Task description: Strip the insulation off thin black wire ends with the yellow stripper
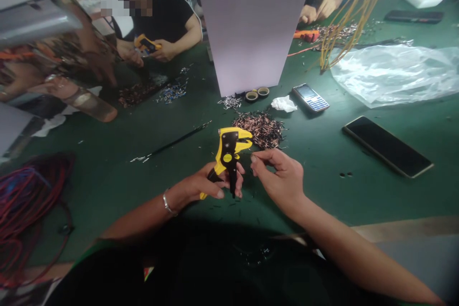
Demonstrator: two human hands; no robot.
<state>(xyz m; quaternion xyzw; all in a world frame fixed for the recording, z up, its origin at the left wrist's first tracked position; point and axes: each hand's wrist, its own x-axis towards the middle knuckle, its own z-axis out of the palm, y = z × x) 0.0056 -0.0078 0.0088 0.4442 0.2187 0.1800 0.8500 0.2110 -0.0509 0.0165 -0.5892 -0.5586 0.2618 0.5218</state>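
My left hand is closed around the handles of a yellow and black wire stripper, whose jaws point right. Just right of the tool, my right hand pinches thumb against forefinger; a thin dark wire seems to show at the fingertips, too small to make out surely. Behind the jaws lies a heap of short wire pieces with copper ends and black insulation. A bundle of black wires with stripped tips rests to the left on the green table.
A pale upright panel stands ahead, with tape rolls at its foot. A keypad phone, a smartphone and a plastic bag lie right. Red cable coils are left. Co-workers' hands are across the table.
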